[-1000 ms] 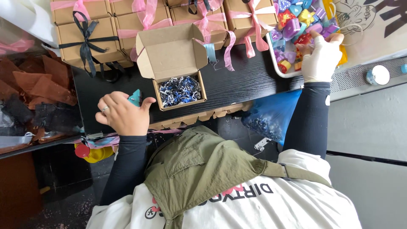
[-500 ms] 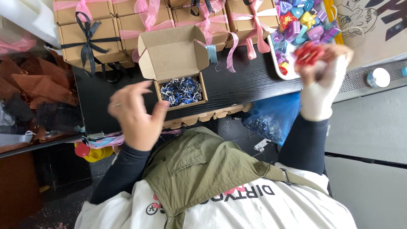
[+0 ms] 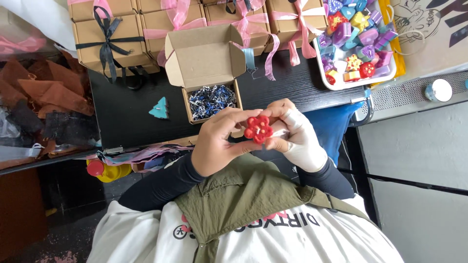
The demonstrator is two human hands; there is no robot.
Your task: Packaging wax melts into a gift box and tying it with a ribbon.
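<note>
Both hands grip one item: the left hand and the right hand pinch a red flower-shaped candle between their fingertips, fingers closed on its edges, wick side facing up toward the camera. The candle is round-lobed and has no long axis. Both hands meet at it, so neither is nearer.

The candle sits at the near edge of the black table. Directly beyond it, on the far side, stands the open cardboard box, lid flap raised, its bottom lined with blue and white shredded paper. The box opening lies just beyond and slightly left of the grip.

Left of the box a teal tree-shaped candle lies on the table. Along the far edge stand closed cardboard boxes: one tied with black ribbon at far left, several with pink ribbon. At far right a white tray holds mixed coloured candles.
</note>
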